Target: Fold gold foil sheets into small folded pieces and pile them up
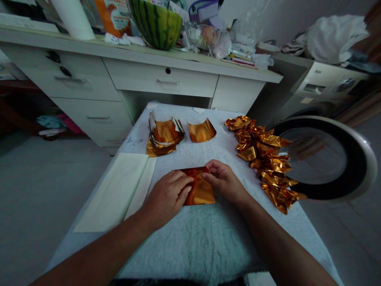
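A gold foil sheet [204, 192] lies on the cloth-covered table, its far edge folded over. My left hand [169, 194] rests on the left part of the sheet, fingers bent and close together. At the sheet's far right corner, my right hand [224, 180] pinches the edge between thumb and fingers. Beyond my hands sit a stack of curled gold sheets [166, 133] and one separate curled gold sheet [201, 131]. Several folded gold foil pieces [262, 155] are heaped along the right side.
White paper sheets [114, 194] lie on the left of the table [190, 246]. Behind stands a white desk [137, 75] with a cut watermelon [157, 26], an orange packet [114, 18] and plastic bags. A washing machine's open door [354, 159] is at the right.
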Demonstrator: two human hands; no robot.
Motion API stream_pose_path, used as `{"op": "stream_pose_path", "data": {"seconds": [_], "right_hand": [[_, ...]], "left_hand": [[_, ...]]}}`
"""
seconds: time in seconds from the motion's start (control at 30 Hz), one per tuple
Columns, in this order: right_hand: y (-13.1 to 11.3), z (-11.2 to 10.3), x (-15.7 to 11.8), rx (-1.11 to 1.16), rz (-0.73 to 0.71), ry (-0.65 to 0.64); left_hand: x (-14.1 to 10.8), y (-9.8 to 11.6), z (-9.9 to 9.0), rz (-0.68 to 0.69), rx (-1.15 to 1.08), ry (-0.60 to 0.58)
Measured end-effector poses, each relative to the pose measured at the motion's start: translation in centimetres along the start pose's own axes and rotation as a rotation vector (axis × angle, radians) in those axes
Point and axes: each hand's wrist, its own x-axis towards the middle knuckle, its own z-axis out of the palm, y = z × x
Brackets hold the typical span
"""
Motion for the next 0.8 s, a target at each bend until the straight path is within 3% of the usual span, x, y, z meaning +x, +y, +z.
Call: {"op": "stream_pose_path", "data": {"seconds": [0.2,0.57,0.67,0.8], "right_hand": [[-0.8,0.3,-0.8,0.173,0.010,-0.134],[-1.1,0.4,-1.2,0.104,-0.070,-0.378],[-1.2,0.4,-1.2,0.120,-0.031,-0.270],[-0.9,-0.1,-0.8,0.104,-0.004,0.116]], "left_hand": [[0.3,1.0,-1.0,-0.100,-0.199,-0.005],[0.1,0.9,-1.7,-0.453,-0.580,0.047],[0.1,0.8,-1.7,-0.477,-0.638,0.090],[0.0,0.6,-1.7,-0.496,-0.732,0.179]]}}
